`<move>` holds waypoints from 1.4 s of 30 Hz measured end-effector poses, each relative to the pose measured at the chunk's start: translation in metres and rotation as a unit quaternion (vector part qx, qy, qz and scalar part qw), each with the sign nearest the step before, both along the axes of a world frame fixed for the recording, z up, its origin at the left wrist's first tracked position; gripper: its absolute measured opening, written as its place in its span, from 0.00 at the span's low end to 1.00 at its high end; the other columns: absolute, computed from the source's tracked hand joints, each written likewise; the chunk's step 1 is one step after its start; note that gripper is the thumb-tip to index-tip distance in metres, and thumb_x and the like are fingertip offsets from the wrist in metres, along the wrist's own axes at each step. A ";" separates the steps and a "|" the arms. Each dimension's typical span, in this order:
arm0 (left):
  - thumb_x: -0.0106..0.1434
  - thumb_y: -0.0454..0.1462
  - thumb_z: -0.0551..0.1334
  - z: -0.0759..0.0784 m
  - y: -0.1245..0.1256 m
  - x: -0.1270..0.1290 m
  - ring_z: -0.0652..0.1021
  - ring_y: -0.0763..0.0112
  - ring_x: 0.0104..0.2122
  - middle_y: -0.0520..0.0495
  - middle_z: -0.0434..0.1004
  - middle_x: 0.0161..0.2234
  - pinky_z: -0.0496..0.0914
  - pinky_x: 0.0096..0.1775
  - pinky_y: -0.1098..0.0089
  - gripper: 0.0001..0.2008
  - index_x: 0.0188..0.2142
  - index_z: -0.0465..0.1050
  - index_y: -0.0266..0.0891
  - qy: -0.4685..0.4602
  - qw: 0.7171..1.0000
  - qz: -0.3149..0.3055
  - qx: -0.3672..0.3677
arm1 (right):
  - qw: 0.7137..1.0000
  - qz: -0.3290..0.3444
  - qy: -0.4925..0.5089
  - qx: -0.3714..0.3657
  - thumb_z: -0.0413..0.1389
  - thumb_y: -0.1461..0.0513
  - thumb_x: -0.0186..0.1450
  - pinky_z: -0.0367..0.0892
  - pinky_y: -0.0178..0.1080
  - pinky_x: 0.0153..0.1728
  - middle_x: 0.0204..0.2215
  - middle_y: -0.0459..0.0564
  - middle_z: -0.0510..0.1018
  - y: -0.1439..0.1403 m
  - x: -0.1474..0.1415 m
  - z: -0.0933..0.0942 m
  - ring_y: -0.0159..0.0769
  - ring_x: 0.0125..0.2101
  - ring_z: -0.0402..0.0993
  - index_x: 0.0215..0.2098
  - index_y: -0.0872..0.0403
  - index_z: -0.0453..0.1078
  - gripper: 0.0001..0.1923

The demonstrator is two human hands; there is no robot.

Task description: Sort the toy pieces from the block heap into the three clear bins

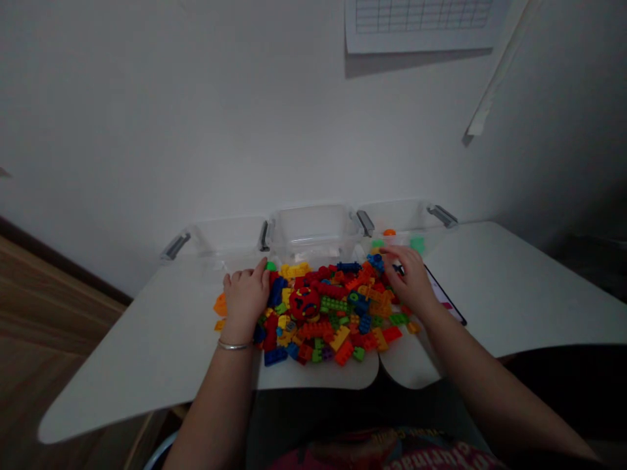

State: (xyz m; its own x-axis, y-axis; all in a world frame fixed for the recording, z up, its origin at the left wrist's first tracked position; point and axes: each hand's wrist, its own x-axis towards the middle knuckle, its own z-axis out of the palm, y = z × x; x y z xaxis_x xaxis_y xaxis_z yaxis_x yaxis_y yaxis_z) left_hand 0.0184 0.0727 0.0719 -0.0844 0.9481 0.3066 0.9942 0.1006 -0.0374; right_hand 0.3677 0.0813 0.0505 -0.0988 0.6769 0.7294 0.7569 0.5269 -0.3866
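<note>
A heap of mixed toy building bricks (334, 304) in red, blue, yellow, orange and green lies in front of me. A round red piece with dark markings (304, 303) sits on top of it. My left hand (246, 295) rests palm down at the heap's left edge, fingers stretched out, close to a green brick (271, 266) and a dark blue brick (277, 292). At the far right side, my right hand (411, 277) reaches over the edge with thumb and index finger apart. A blue piece (376, 262) is close to its fingertips; I see nothing gripped.
Three clear plastic bins stand along the wall: left (228, 235), middle (313, 225) and right (396, 215), with grey clips. Orange (389, 232) and green (417, 245) pieces show at the right bin. A tablet or phone (447, 299) lies beside my right forearm on the white table (529, 294).
</note>
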 end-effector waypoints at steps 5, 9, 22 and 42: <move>0.71 0.44 0.42 0.003 0.009 0.000 0.77 0.53 0.47 0.38 0.81 0.44 0.62 0.54 0.51 0.25 0.58 0.69 0.43 -0.006 0.999 -0.016 -0.039 | 0.999 0.029 0.001 -0.035 0.50 0.59 0.67 0.66 0.54 0.51 0.47 0.54 0.78 -0.025 -0.016 -0.021 0.48 0.49 0.72 0.52 0.50 0.69 0.16; 0.70 0.43 0.43 0.013 0.012 0.002 0.78 0.54 0.46 0.37 0.80 0.45 0.67 0.49 0.57 0.23 0.54 0.70 0.39 -0.039 0.996 -0.022 -0.072 | 0.998 0.040 0.006 -0.058 0.50 0.59 0.68 0.67 0.55 0.51 0.46 0.55 0.78 -0.038 -0.022 -0.031 0.48 0.48 0.72 0.51 0.50 0.69 0.15; 0.67 0.39 0.49 0.014 0.034 0.020 0.76 0.53 0.52 0.36 0.69 0.57 0.70 0.50 0.58 0.22 0.57 0.69 0.40 -0.085 0.990 -0.014 -0.107 | 0.997 0.029 0.022 -0.071 0.50 0.58 0.68 0.68 0.53 0.50 0.45 0.55 0.78 -0.041 -0.022 -0.046 0.47 0.48 0.73 0.50 0.51 0.70 0.14; 0.58 0.32 0.56 0.007 0.048 0.010 0.77 0.59 0.49 0.38 0.76 0.50 0.69 0.52 0.63 0.20 0.50 0.72 0.34 -0.177 0.982 -0.042 -0.058 | 0.998 0.051 -0.039 -0.021 0.51 0.64 0.66 0.65 0.55 0.54 0.47 0.55 0.77 -0.044 -0.023 -0.048 0.46 0.50 0.71 0.53 0.51 0.66 0.17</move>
State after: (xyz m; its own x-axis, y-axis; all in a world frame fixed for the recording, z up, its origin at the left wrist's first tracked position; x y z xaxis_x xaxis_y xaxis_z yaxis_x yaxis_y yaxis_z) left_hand 0.0282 0.1208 0.0787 -0.0860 0.9830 0.1620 0.9518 0.0330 0.3050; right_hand 0.3444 0.0371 0.0020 -0.2250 0.6899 0.6880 0.7283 0.5881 -0.3516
